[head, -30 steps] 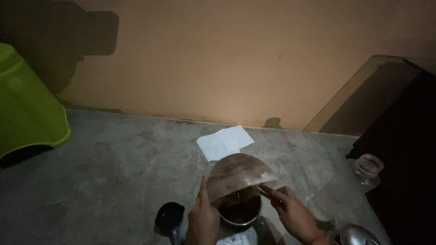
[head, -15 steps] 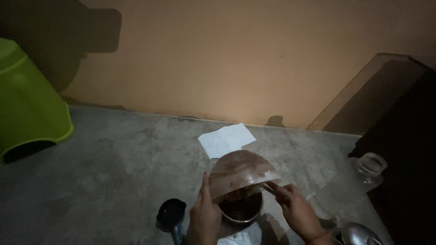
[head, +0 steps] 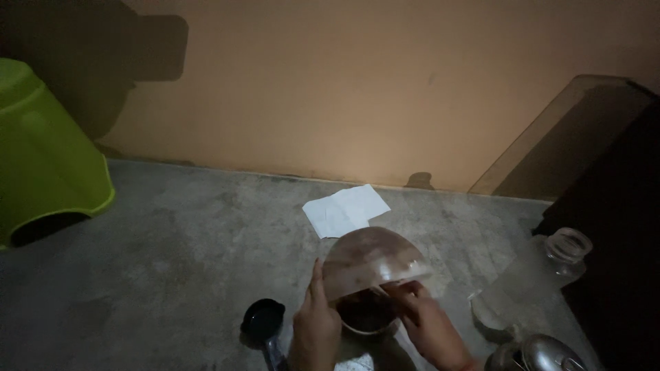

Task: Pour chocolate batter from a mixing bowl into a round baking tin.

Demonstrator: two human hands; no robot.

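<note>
metal pot (head: 537, 354) cut off at bottom edge, green stool (head: 41, 154) cropped at left, ladle (head: 265, 326) handle cut

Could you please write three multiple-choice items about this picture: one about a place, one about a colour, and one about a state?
1. Where does the white paper sheet lie?
A. On the green stool
B. On the concrete floor near the wall, beyond the bowls
C. Inside the glass jar

2. What colour is the plastic stool at the left?
A. Lime green
B. Red
C. Blue

3. How is the translucent bowl held?
A. Flat on the floor, untouched
B. Tilted above the lower bowl, with a hand at each side
C. Stacked under the black ladle

Answers: 1 B, the sheet rests flat on the floor just before the wall. 2 A, the stool is bright yellowish green. 3 B, the left hand and right hand flank the tipped bowl over the dark-filled one.
</note>
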